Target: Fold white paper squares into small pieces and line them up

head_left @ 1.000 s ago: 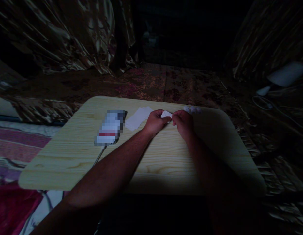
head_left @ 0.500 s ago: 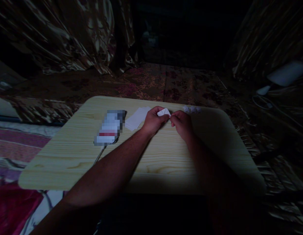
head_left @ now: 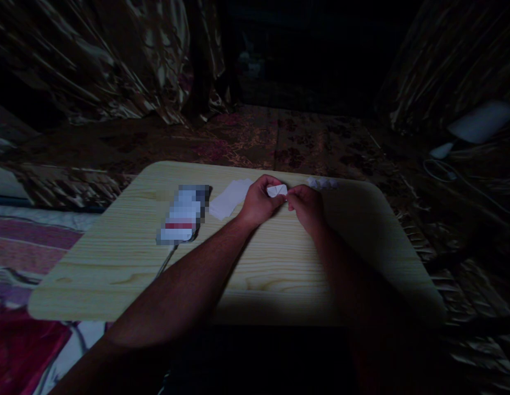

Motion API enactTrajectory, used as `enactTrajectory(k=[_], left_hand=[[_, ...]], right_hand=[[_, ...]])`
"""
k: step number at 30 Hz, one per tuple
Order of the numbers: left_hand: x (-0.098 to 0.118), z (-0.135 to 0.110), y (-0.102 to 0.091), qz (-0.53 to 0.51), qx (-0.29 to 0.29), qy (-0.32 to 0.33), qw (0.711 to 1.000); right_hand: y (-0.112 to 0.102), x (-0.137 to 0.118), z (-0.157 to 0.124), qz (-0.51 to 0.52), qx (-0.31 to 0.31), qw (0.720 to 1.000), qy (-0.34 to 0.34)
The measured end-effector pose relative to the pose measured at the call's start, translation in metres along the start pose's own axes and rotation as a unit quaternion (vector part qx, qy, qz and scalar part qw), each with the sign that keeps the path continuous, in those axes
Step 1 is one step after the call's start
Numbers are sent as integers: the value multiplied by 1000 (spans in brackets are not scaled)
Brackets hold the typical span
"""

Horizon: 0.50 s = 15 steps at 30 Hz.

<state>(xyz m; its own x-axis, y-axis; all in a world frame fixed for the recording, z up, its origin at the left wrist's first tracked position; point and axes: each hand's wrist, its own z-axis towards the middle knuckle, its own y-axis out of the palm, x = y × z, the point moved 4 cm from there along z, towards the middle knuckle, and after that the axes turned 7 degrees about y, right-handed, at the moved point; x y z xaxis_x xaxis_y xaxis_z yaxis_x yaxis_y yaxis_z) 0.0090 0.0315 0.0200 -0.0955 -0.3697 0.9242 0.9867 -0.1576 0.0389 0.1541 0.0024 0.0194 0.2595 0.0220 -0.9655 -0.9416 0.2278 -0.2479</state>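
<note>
A small piece of folded white paper with crease lines is held above the far side of the wooden table. My left hand is closed around its left side, thumb along the near edge. At the paper's right corner, the fingers of my right hand are pinched together on it. Left of my left hand lies a fanned stack of white paper sheets. Several small folded white paper pieces sit in a row just beyond my right hand.
A phone, its screen blurred out, lies on the table's left with a cable running off the near edge. Patterned cloth covers the surface behind the table. A white lamp-like object with a cord stands at the right.
The folded paper has tilted slightly and lies flatter between my hands. Both hands keep nearly the same place and grip.
</note>
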Motion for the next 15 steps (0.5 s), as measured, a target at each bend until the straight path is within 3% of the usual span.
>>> enactTrajectory(k=[15], left_hand=[[-3, 1, 3, -44, -24, -25, 998]], right_hand=[[-2, -6, -3, -28, 0, 1000, 1]])
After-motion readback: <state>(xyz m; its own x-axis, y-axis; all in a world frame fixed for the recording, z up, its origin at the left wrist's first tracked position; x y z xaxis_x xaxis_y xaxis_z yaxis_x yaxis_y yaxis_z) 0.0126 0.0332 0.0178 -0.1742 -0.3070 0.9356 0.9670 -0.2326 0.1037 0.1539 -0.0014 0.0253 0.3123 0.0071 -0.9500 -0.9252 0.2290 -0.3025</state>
